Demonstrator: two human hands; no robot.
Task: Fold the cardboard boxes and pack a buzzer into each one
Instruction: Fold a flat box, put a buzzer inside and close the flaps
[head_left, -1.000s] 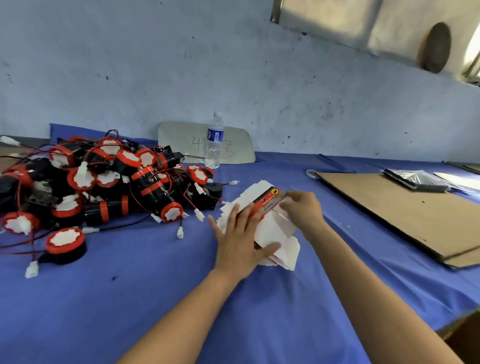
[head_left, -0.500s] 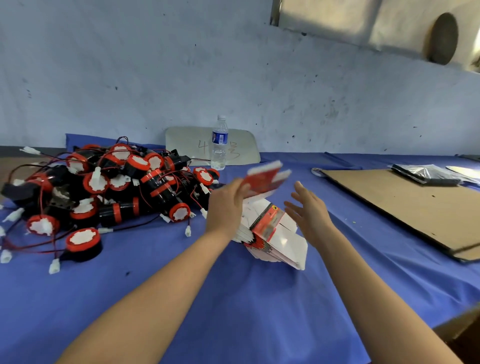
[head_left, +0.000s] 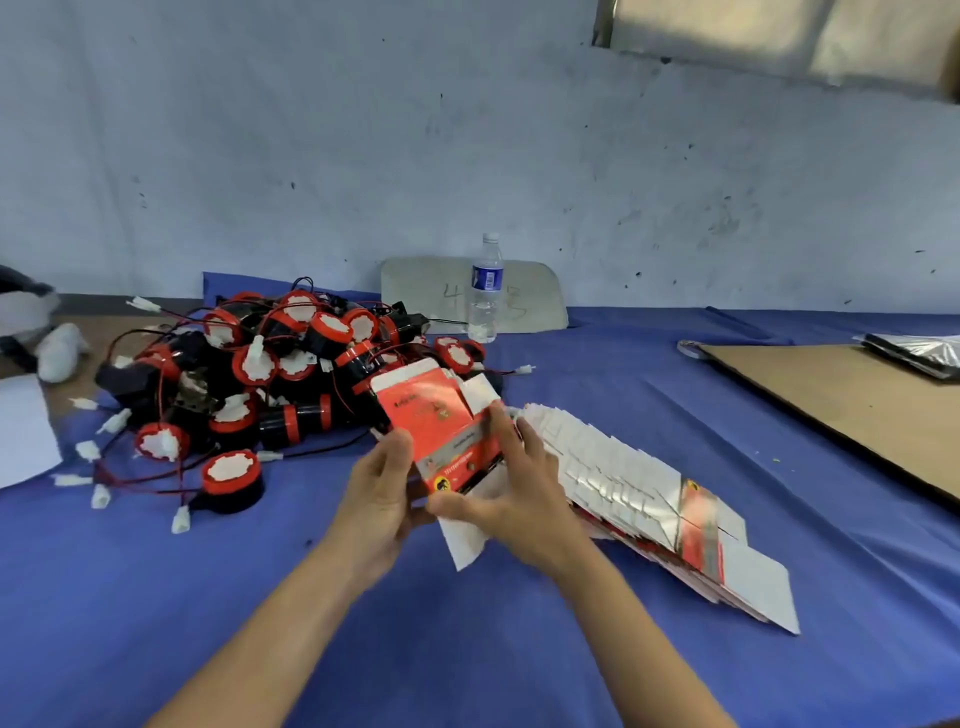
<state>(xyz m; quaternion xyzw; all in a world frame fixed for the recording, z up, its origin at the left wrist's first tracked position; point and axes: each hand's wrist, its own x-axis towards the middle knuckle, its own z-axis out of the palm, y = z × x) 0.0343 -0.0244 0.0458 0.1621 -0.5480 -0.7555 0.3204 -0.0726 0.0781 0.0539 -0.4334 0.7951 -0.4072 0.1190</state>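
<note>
I judge the job barely begun. My left hand (head_left: 382, 499) and right hand (head_left: 519, 499) both grip one red box (head_left: 436, 415) over the worktop's (head_left: 467, 649) middle, not yet folded up. The stack of flat boxes (head_left: 623, 488) lies beside it toward the right edge, the buzzer pile (head_left: 270, 374) toward the far left corner, none packed.

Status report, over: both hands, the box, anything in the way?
Left hand and right hand both grip one red box above the cloth. Flaps not closed. Buzzer pile behind it, flat box stack at right; nothing blocks.
</note>
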